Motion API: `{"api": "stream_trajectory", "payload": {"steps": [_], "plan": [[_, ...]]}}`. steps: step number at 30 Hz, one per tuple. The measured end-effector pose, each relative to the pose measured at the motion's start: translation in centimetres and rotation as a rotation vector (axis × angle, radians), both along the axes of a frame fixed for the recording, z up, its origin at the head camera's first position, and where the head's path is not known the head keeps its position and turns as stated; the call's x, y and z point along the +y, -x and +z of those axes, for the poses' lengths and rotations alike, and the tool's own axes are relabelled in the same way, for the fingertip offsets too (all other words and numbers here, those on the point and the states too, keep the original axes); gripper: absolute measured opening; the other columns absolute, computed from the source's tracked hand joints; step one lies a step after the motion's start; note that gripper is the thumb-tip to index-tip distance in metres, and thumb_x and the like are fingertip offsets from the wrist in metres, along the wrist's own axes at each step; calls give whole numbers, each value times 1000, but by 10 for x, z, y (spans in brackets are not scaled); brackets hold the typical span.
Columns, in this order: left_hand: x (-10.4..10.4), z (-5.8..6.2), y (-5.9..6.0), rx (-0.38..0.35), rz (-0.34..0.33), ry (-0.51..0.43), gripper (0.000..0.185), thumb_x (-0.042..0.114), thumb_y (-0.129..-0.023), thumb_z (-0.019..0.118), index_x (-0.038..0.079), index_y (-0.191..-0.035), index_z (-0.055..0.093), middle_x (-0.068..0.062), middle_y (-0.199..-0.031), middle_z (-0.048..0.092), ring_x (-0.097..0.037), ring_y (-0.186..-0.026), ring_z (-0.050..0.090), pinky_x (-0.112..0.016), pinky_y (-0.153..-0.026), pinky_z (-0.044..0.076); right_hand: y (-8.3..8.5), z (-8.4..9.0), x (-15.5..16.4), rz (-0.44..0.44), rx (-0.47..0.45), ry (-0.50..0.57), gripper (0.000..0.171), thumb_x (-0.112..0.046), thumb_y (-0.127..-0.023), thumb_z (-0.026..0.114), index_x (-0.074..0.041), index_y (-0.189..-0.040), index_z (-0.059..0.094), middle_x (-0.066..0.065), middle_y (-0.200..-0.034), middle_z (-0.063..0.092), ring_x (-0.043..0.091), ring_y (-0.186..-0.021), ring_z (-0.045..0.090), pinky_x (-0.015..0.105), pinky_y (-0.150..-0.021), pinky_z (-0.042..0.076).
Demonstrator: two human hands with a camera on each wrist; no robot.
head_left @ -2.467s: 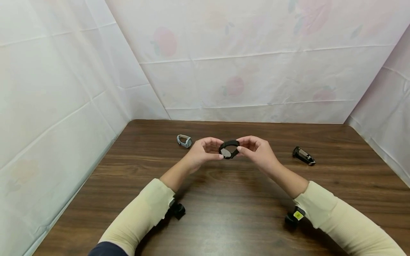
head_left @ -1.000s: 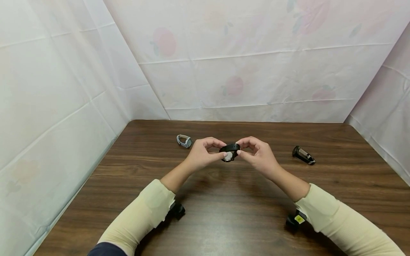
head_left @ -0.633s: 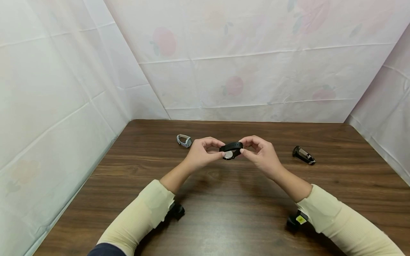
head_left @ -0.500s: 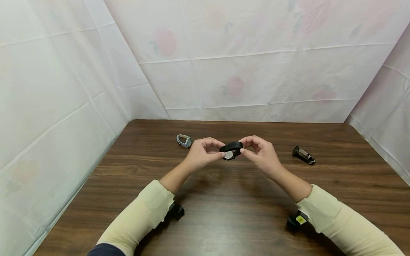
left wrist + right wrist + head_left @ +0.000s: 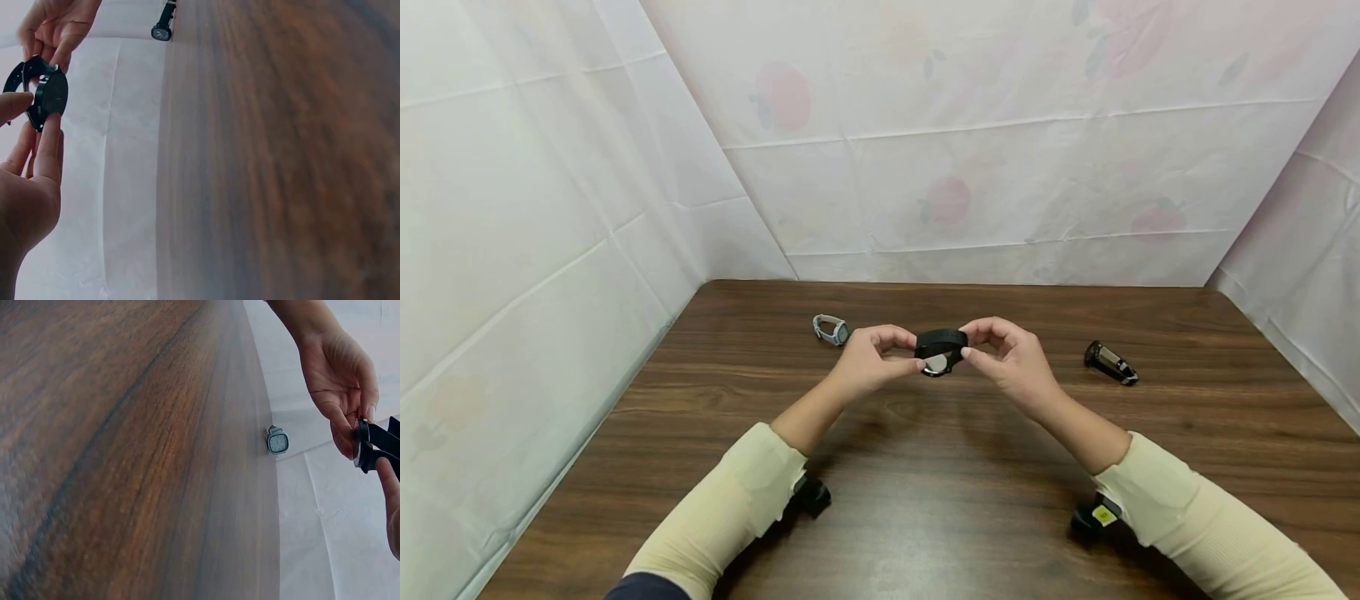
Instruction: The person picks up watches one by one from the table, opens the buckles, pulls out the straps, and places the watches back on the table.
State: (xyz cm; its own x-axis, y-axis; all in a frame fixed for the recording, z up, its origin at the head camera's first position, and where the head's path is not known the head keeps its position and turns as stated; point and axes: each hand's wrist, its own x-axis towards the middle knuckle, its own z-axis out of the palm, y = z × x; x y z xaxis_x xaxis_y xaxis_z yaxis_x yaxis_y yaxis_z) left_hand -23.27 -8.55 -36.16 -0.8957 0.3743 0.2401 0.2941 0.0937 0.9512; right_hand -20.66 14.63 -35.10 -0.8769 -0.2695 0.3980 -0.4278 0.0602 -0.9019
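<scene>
Black watch (image 5: 940, 351) held above the worktop (image 5: 925, 500), centre of frame, round face toward the camera. Left hand (image 5: 868, 362) pinches its left side, thumb and fingertips curled on the case; right hand (image 5: 1011, 358) pinches the right side the same way. Grey watch (image 5: 832, 329) lies left of the hands; another black watch (image 5: 1110, 364) lies at right, well apart.

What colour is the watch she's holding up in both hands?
The watch is black with a silvery round back, clearest in the head view.
</scene>
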Motion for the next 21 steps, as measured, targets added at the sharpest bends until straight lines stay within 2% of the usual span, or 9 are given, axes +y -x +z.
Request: {"api": "stream_trajectory", "payload": {"steps": [5,8,11,15,21], "plan": [[-2,0,-1,9,-7,9,25,2,-79,79,-1,-102,70,-8,-101,70,-21,-103,64,-33,-83,56,0,-2,-1,4,-25,4,21,9,-88,65,10,-108,60,22,-99,60,26,-91,61,36,-76,59],[-2,-1,0,46,-4,29,25,2,-79,80,-2,-102,71,-9,-100,71,-21,-103,64,-33,-87,55,0,-4,-3,3,-39,4,22,10,-88,65,11,-108,59,22,-99,60,23,-90,63,42,-77,58],[-1,-1,0,86,3,60,21,2,-80,79,-3,-99,72,-10,-97,72,-21,-99,66,-30,-83,54,1,-6,-5,7,-51,1,22,10,-87,65,11,-108,59,23,-98,61,21,-89,64,47,-79,57],[-1,0,-1,85,-13,78,22,0,-80,78,-4,-101,71,-12,-98,72,-22,-100,65,-29,-81,56,0,-8,-5,5,-60,-18,21,10,-88,64,10,-109,59,21,-97,61,17,-88,64,44,-78,58],[1,-1,-1,110,-35,185,24,9,-82,79,0,-103,73,-9,-98,72,-19,-101,65,-30,-83,55,0,-9,-6,27,-57,-31,20,7,-89,65,9,-109,60,20,-96,61,20,-88,63,45,-77,58]]}}
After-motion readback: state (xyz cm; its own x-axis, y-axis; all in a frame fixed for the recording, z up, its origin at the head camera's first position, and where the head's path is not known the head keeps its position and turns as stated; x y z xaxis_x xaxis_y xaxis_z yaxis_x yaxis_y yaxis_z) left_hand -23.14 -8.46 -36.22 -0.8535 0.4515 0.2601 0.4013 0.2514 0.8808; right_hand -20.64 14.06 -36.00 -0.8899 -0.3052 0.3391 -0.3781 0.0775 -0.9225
